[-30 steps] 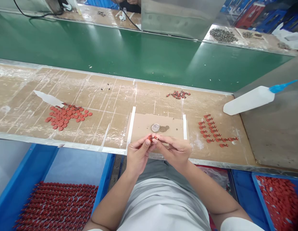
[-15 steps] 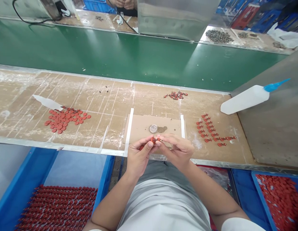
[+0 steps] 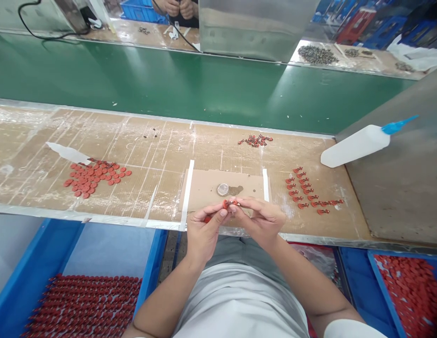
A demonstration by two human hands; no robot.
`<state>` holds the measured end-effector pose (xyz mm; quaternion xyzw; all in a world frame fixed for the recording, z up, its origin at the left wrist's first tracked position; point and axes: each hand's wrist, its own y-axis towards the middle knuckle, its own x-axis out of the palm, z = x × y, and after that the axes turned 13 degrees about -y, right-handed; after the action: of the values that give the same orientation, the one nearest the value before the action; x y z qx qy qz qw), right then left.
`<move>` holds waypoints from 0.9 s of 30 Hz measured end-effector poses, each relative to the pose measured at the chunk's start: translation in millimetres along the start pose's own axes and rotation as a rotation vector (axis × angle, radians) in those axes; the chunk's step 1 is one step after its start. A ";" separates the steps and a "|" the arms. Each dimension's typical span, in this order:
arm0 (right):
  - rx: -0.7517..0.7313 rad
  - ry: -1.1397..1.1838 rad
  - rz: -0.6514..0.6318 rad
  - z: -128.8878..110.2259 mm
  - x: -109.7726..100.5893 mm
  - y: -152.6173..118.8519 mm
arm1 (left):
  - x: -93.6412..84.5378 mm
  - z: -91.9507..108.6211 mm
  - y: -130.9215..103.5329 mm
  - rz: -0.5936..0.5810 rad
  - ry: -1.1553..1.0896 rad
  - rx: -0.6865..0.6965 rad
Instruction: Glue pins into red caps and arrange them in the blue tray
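Close together over the table's front edge, my left hand (image 3: 206, 227) pinches a red disc (image 3: 225, 204) between thumb and fingertips, with more red showing under its curled fingers. My right hand (image 3: 260, 218) grips a small red and metal part (image 3: 234, 202) against the disc; its far end is hidden by the fingers. Just beyond them a small round clear dish (image 3: 222, 189) sits on a cardboard sheet (image 3: 204, 178), beside a brown wet patch (image 3: 236, 190). Rows of red and metal parts (image 3: 306, 186) lie to the right, and a pile of red discs (image 3: 87, 179) to the left.
A white bottle with a blue nozzle (image 3: 355, 146) leans at the right by a metal box (image 3: 398, 188). Small parts (image 3: 255, 141) lie toward the green belt (image 3: 169, 84). Blue trays (image 3: 153, 263) stand below the table. Across the belt, a person's hands (image 3: 179, 7) show.
The disc and the metal part between my fingertips show more clearly, with a slightly wider space between them. The camera view has shifted slightly.
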<state>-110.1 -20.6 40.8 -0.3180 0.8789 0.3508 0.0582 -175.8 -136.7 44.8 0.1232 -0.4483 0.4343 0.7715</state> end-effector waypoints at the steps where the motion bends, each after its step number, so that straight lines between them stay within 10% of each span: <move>1: 0.005 -0.003 0.002 0.8 -0.3 -0.4 | -0.2 -0.9 -0.1 -0.004 0.012 0.015; 27: 0.293 0.074 0.082 -5.7 4.3 -12.2 | -0.6 -10.0 -0.7 0.064 0.136 0.082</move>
<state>-105.6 -33.3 36.6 -0.2828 0.9345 0.2087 0.0572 -169.6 -131.6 38.8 0.1104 -0.3807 0.4841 0.7801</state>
